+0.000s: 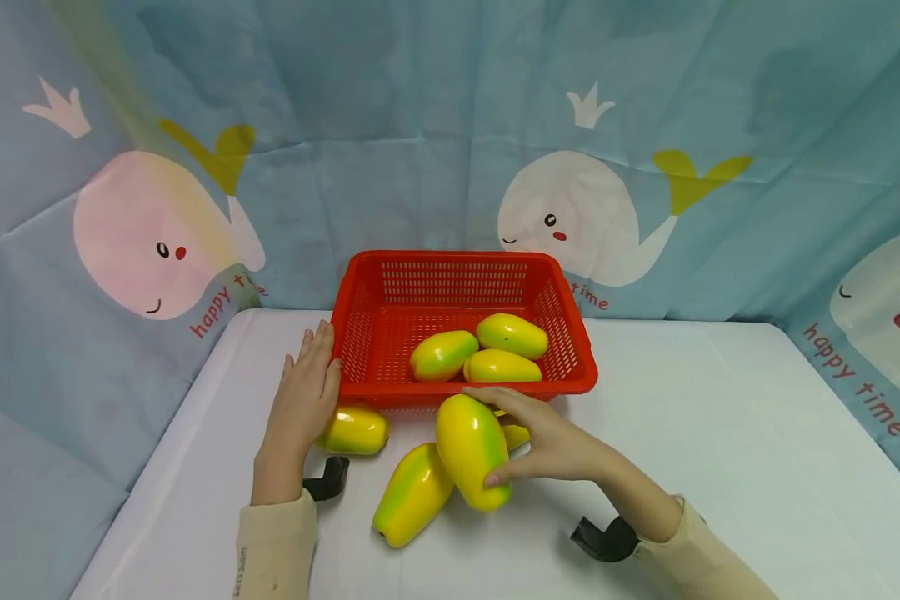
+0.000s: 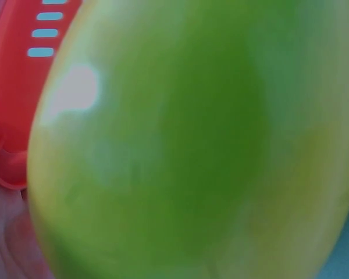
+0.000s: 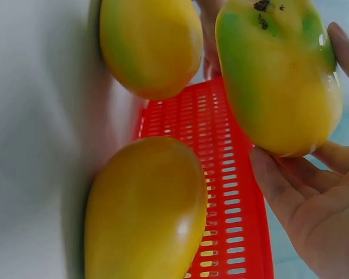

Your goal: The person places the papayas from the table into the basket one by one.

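My right hand (image 1: 551,437) grips a yellow-green mango (image 1: 468,450), thumb on its near end and fingers at its far side. It is held up in front of the red basket (image 1: 465,389). In the right wrist view the fingers (image 3: 273,180) curl against this mango (image 3: 279,87). My left hand (image 1: 303,396) lies with straight fingers along the basket's left wall. Close by it, a mango (image 1: 356,429) sits on the table, and a mango (image 2: 192,139) fills most of the left wrist view. Another mango (image 1: 412,496) lies partly behind the held one.
Three mangoes, one of them at the right (image 1: 512,335), lie in the basket's right half. A further mango (image 1: 516,436) shows partly behind my right hand. The white table (image 1: 690,400) ends at a blue whale-print curtain (image 1: 390,183). Black straps (image 1: 606,540) hang at both wrists.
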Demonstrator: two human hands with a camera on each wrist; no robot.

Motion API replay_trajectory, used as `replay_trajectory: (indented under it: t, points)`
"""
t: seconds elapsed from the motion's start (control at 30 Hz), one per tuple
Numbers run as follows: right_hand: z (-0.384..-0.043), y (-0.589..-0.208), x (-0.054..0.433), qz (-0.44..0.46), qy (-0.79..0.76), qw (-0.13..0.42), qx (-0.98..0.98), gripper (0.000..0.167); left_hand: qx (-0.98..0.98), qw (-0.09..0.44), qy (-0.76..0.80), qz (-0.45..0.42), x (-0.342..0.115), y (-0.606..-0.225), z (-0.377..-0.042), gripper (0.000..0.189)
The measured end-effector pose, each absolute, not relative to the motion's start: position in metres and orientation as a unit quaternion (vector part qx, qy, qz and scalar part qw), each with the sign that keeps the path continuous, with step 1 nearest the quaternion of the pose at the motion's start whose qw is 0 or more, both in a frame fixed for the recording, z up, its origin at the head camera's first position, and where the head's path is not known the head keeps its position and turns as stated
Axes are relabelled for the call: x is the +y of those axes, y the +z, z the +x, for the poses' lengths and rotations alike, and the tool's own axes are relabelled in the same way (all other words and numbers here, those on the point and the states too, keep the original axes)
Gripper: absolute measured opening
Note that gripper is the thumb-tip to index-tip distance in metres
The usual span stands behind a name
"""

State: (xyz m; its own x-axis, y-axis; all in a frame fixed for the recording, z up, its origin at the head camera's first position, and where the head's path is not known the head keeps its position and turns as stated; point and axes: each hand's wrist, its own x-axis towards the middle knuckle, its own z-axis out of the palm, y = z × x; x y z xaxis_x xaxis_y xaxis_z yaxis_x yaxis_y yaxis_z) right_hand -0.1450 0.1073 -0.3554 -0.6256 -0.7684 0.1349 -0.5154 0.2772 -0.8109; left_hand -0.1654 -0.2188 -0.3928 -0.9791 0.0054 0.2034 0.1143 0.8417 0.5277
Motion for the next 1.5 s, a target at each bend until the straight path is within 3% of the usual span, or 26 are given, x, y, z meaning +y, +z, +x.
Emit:
replay_trajectory:
  t: [0.6, 0.97, 1.5]
  points:
    - [-0.175, -0.342, 0.09, -0.388, -0.446, 0.117, 0.798, 0.084, -0.953, 0.1, -0.285, -0.029, -0.219, -0.393, -0.166, 0.058]
    - [-0.187, -0.327, 0.079, -0.365, -0.473, 0.145, 0.789, 0.085, -0.953, 0.101, -0.285, -0.032, -0.219, -0.393, -0.166, 0.058]
    - [-0.213, -0.327, 0.053, -0.327, -0.494, 0.117, 0.797, 0.084, -0.954, 0.102, -0.28, -0.03, -0.219, -0.394, -0.165, 0.057]
